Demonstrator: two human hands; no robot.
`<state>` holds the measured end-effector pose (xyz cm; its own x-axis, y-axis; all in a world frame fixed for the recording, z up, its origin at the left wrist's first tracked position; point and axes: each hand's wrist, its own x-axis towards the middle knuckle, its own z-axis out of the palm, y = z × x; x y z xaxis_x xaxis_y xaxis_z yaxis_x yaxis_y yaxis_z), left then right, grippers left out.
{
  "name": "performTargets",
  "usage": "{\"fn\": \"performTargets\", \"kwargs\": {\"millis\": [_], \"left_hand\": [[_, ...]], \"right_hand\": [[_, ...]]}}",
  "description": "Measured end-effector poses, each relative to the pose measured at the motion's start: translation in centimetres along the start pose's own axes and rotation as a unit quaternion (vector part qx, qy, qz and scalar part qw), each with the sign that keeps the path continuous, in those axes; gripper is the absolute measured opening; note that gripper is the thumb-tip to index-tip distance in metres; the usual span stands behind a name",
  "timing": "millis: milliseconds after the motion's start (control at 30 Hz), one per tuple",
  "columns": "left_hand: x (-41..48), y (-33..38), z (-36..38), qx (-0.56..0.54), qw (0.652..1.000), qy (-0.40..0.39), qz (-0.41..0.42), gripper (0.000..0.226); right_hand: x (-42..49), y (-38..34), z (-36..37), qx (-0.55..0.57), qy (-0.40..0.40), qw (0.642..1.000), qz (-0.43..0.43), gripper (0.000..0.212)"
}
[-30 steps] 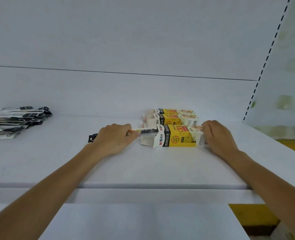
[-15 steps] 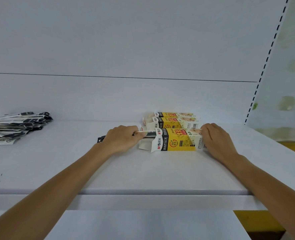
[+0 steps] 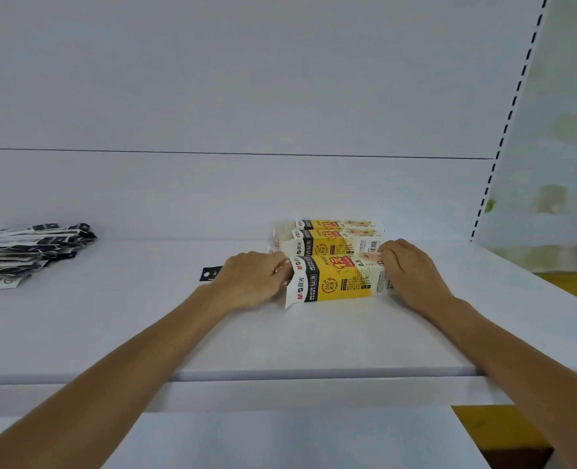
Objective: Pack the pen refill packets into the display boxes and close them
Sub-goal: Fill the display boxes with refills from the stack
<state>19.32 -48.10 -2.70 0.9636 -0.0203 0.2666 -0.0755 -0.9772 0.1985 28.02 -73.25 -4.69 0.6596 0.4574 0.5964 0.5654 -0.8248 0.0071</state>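
A yellow and white display box [image 3: 339, 280] lies on its side on the white shelf [image 3: 280, 340], its open flaps facing left. My left hand [image 3: 249, 282] grips a pen refill packet [image 3: 210, 275] whose black hang tab sticks out behind the hand; the packet's other end is inside the box mouth. My right hand [image 3: 412, 274] holds the box's right end, fingers curled over it. Two more yellow display boxes [image 3: 331, 236] lie just behind it.
A pile of several black and white refill packets [image 3: 26, 252] lies at the shelf's far left. The shelf's back wall is close behind the boxes, and a slotted upright [image 3: 503, 130] stands at the right. A lower shelf shows below the front edge.
My left hand has moved right, pushing the refill packet further into the box; less of the packet shows. My right hand has stayed on the box's right end.
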Motion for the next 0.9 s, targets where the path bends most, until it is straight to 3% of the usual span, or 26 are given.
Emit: {"fn": "performTargets", "kwargs": {"millis": [33,133,233,300,400,467,567,667,700,800,900], "left_hand": [[0.0,0.3,0.0,-0.014,1.0,-0.006,0.004,0.033],[0.2,0.8,0.4,-0.007,1.0,-0.009,-0.012,0.031],[0.6,1.2,0.9,0.052,0.996,0.018,-0.071,0.04],[0.7,1.1,0.9,0.012,0.997,-0.014,-0.079,0.044],[0.4,0.7,0.1,-0.076,0.99,-0.105,-0.059,0.049],[0.4,0.2,0.0,-0.125,0.984,-0.12,-0.044,0.044],[0.0,-0.9,-0.8,-0.197,0.977,-0.069,-0.036,0.036],[-0.7,-2.6,-2.7,-0.058,0.998,-0.009,-0.026,0.064],[-1.1,-3.3,-3.2,-0.049,0.998,-0.006,-0.048,0.06],[-2.2,-5.4,-3.5,-0.158,0.972,-0.031,-0.169,0.031],[-2.8,-6.4,-3.1,-0.239,0.953,-0.035,-0.182,0.021]], "right_hand": [[-0.1,-0.3,-0.2,0.005,-0.016,1.0,0.008,0.004],[-0.1,-0.4,-0.5,-0.002,-0.048,0.999,-0.006,0.027],[-0.2,-0.7,-0.5,-0.085,-0.016,0.994,-0.066,0.023],[0.0,-0.6,-0.4,-0.06,0.015,0.997,-0.049,0.008],[-0.1,-0.7,0.0,-0.048,0.013,0.998,-0.048,0.013],[-0.2,-0.6,0.2,-0.032,0.002,0.999,-0.026,0.017],[-0.1,-0.3,0.5,-0.047,0.002,0.999,-0.024,0.011],[-0.1,-0.1,0.5,-0.036,0.007,0.999,-0.023,0.016],[-0.2,-0.1,0.5,-0.041,0.008,0.999,-0.032,0.015],[0.0,-0.1,0.5,-0.011,0.015,1.0,0.001,0.017],[0.0,-0.4,0.5,0.012,-0.005,0.999,0.032,0.02]]}}
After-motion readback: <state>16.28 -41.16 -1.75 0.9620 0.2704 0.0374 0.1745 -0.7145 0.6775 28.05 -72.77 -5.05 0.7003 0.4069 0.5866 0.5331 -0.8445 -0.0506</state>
